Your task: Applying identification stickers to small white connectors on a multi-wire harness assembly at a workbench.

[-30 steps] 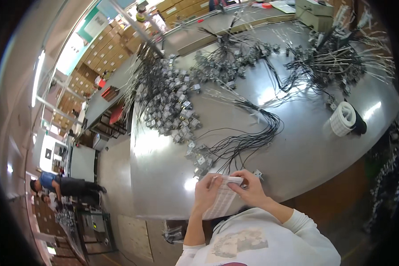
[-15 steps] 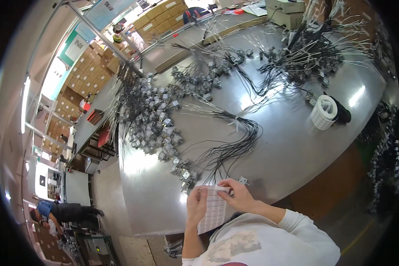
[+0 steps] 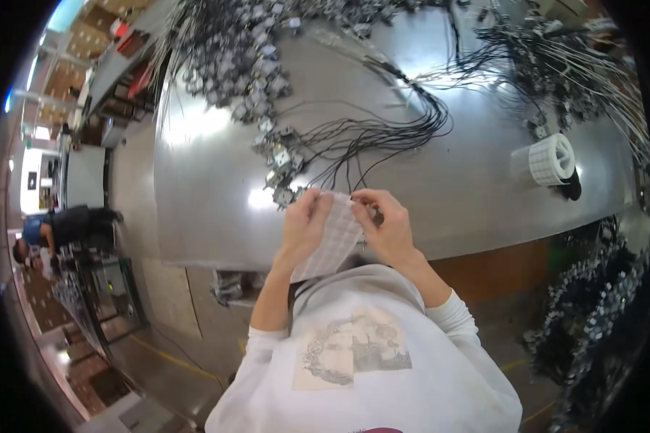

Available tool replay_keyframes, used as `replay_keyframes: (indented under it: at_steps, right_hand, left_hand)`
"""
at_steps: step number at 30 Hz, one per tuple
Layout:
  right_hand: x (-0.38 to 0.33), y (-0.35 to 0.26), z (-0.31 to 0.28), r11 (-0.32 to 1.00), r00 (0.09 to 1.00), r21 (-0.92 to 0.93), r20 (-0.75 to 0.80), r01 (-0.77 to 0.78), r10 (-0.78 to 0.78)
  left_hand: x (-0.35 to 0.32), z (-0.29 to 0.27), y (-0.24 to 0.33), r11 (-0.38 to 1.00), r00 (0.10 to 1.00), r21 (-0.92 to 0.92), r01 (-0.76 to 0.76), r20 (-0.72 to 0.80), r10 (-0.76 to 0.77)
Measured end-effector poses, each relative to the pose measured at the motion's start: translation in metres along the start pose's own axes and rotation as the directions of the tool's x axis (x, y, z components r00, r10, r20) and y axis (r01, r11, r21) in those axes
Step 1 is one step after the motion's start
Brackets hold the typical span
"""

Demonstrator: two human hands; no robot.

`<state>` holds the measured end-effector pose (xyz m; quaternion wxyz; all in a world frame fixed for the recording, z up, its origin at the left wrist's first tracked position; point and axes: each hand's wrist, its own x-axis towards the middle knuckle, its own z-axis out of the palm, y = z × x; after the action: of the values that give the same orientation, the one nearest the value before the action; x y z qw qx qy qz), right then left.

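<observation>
Head view, looking down: the grey metal bench (image 3: 217, 202) fills the area beyond both hands, its near edge running just under them. Spread over the bench, far beyond the hands, lies a large mass of small grey metal parts with black wire leads (image 3: 245, 58); a second tangle of wired parts (image 3: 556, 65) lies beyond and to the right of the right hand. A bundle of black wires (image 3: 383, 133) curves across the bench just beyond the hands, with several loose ends pointing toward them. A few single metal parts (image 3: 278, 177) sit just beyond the left hand.

Both forearms come up from the lower edge in white sleeves, elbows bent, and converge above the near bench edge. The left forearm is bare from the pushed-up sleeve to the wrist.

The sheet of small white labels (image 3: 330, 242) hangs between the hands, its upper edge at the fingertips and its lower end drooping toward the person's chest.

The left hand (image 3: 305, 224) is raised with the fingers curled, pinching the upper left edge of the sheet. The right hand (image 3: 384, 227) is closed narrowly, thumb and fingertips meeting at the upper right edge of the sheet.

A white label roll (image 3: 552, 160) stands on the bench well to the right of the right hand, touching a small black object (image 3: 570, 189) on its near side.
</observation>
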<state>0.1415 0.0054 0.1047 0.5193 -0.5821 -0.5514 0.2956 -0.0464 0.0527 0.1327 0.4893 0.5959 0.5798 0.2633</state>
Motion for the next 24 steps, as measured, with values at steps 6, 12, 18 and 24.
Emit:
replay_keyframes:
  at_steps: [6,12,18,24]
  right_hand:
    - [0.002,-0.005,0.002,0.949,0.96,0.175,0.147,-0.263,0.239]
    - [0.01,-0.003,0.012,0.95,0.955,0.205,0.228,-0.237,0.189]
    - [0.012,0.002,0.015,0.987,0.979,0.158,0.203,-0.041,0.009]
    - [0.003,-0.007,0.01,0.835,0.956,0.486,0.256,-0.256,0.144]
  left_hand:
    - [-0.005,0.001,-0.002,0.997,0.998,-0.073,-0.016,0.058,0.02]
    - [-0.008,0.001,-0.011,0.997,0.993,-0.058,-0.058,0.104,0.064]
    - [-0.009,-0.004,-0.016,0.987,0.987,-0.061,-0.152,0.036,0.154]
    - [-0.006,-0.016,-0.01,0.994,0.991,-0.038,-0.104,-0.094,0.1]
